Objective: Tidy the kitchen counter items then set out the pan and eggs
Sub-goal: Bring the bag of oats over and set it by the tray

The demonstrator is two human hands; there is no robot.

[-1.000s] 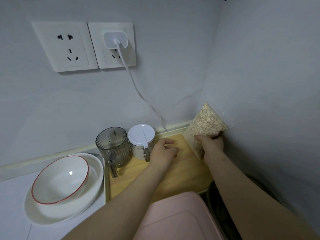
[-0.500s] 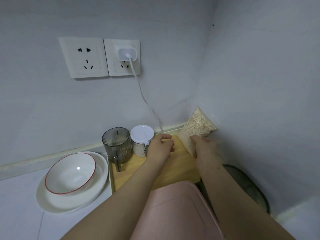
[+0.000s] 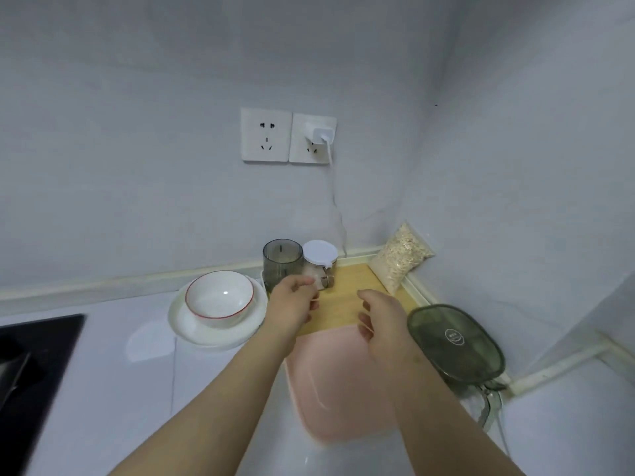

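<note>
The bag of oats leans in the wall corner at middle right, propped so it won't fall, and the left hand and right hand hover loose and empty above the wooden board, with no eggs showing.

Observed: left forearm and right forearm uncovered along their whole visible length, to the near edge. Left hand and right hand bare.
</note>
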